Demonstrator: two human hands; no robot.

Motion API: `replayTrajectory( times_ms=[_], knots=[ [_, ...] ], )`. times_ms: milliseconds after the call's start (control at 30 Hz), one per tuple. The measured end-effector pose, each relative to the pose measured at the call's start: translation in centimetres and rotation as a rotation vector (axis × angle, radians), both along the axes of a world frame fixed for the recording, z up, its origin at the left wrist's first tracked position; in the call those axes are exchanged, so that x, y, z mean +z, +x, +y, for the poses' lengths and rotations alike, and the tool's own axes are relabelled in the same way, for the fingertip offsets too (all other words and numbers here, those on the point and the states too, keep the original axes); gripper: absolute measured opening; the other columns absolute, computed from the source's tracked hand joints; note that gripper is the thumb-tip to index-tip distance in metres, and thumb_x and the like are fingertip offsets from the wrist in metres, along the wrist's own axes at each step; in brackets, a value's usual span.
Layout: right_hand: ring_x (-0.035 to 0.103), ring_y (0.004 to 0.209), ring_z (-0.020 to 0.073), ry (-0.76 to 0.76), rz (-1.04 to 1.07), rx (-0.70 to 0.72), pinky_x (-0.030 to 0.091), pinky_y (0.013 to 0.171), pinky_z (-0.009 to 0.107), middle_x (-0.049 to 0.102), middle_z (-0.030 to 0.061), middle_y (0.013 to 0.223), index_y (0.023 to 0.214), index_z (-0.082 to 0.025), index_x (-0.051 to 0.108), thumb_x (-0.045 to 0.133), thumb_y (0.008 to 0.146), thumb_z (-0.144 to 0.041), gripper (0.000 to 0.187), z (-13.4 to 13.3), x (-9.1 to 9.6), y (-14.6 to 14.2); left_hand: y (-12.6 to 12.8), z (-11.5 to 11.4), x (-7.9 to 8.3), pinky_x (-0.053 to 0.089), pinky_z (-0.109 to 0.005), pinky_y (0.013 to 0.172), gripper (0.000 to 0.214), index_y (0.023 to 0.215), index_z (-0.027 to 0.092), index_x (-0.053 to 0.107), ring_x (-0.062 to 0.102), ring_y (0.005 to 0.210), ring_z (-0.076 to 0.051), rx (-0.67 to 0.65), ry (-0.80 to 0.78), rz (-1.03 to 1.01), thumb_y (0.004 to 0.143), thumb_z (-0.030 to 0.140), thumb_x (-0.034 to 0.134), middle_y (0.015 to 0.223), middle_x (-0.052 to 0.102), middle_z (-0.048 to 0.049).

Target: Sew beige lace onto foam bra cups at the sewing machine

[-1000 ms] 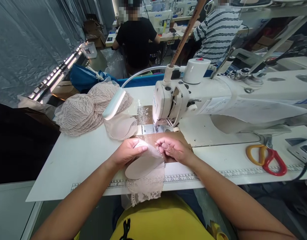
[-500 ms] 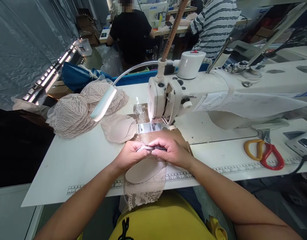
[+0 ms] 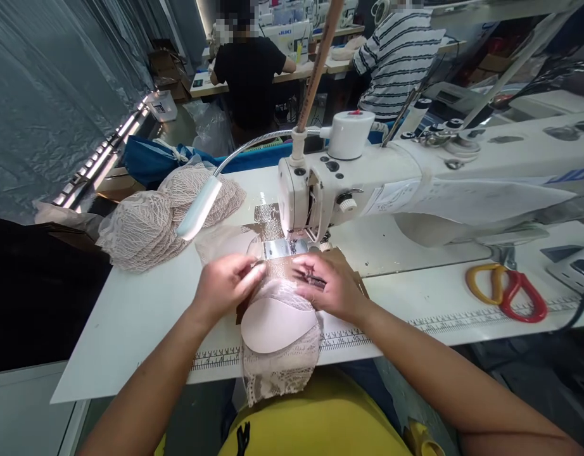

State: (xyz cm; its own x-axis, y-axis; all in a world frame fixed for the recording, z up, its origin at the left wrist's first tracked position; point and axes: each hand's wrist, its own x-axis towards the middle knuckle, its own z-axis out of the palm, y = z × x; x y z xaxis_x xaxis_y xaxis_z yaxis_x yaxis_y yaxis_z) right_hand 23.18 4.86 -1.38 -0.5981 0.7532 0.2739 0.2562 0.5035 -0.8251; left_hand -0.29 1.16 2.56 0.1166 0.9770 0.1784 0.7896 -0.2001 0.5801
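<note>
My left hand (image 3: 228,285) is closed in a pinch beside the presser-foot area, in front of a pale beige cup piece (image 3: 225,244). What its fingertips hold is too small to make out. Small dark thread snips (image 3: 311,278) rest in the curled fingers of my right hand (image 3: 332,286), over the brown sheet (image 3: 342,263) on the machine bed. Between and below both hands lies a lace piece (image 3: 282,367) with a smooth oval pad (image 3: 277,326) on it, its lace edge hanging over the table front. The sewing machine head (image 3: 296,196) stands just beyond my hands.
Stacked lace cups (image 3: 140,225) lie at the left under a lamp (image 3: 199,208) on a bent metal arm. Scissors with orange and red handles (image 3: 522,297) lie at the right, near a printed ruler strip (image 3: 439,324). Two people (image 3: 249,76) sit beyond the table.
My hands have parted: the left moved leftward off the lace piece, the right drew slightly right with the snips. The padded lace piece now lies uncovered between them. The view shifted slightly.
</note>
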Motion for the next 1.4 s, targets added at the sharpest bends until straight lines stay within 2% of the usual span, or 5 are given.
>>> replayTrajectory(
  times_ms=[167, 367, 700, 1033, 1400],
  knots=[
    [0.056, 0.07, 0.014, 0.446, -0.433, 0.456, 0.037, 0.055, 0.024, 0.064, 0.006, 0.105, 0.101, -0.022, 0.064, 0.055, 0.08, -0.014, 0.024, -1.1, 0.3, -0.9, -2.8, 5.1, -0.6, 0.038, -0.036, 0.098, 0.049, 0.117, 0.018, 0.063, 0.05, 0.118, -0.032, 0.169, -0.086, 0.025, 0.07, 0.031, 0.066, 0.129, 0.056, -0.0111],
    [0.052, 0.061, 0.015, 0.204, -0.767, 0.273, 0.03, 0.05, 0.025, 0.06, 0.0031, 0.067, 0.061, -0.017, 0.056, 0.055, 0.064, 0.0, 0.017, -0.1, 2.9, 1.1, -4.2, 5.5, -2.2, 0.044, -0.029, 0.061, 0.025, 0.079, 0.016, 0.067, 0.061, 0.07, -0.024, 0.124, -0.377, -0.226, 0.06, 0.032, 0.069, 0.072, 0.065, -0.004],
    [0.058, 0.082, 0.0191, -0.283, -0.158, 0.057, 0.044, 0.068, 0.029, 0.064, 0.0049, 0.092, 0.096, -0.017, 0.063, 0.066, 0.079, -0.039, 0.027, 0.8, 2.7, -3.3, -2.2, 2.0, -1.8, 0.047, -0.027, 0.061, 0.032, 0.081, 0.014, 0.059, 0.058, 0.065, -0.016, -0.039, -0.556, -0.802, 0.073, 0.044, 0.068, 0.073, 0.061, -0.002],
    [0.042, 0.064, 0.0114, -0.387, 0.014, 0.097, 0.034, 0.059, 0.025, 0.045, -0.003, 0.067, 0.068, -0.017, 0.05, 0.056, 0.086, -0.028, 0.022, 0.8, 0.6, -4.6, -2.4, 1.8, -2.0, 0.043, -0.033, 0.094, 0.037, 0.108, 0.02, 0.065, 0.057, 0.105, -0.023, -0.243, -0.15, -0.356, 0.073, 0.03, 0.071, 0.112, 0.064, -0.006],
    [0.061, 0.093, 0.0194, -0.314, 0.07, 0.097, 0.047, 0.084, 0.031, 0.066, 0.006, 0.099, 0.108, -0.017, 0.062, 0.056, 0.09, -0.036, 0.026, 1.0, 0.7, -3.8, -1.5, 1.9, -2.7, 0.042, -0.023, 0.062, 0.024, 0.076, 0.013, 0.065, 0.055, 0.069, -0.013, -0.287, -0.607, -0.671, 0.078, 0.037, 0.069, 0.073, 0.062, -0.0013]
  ],
)
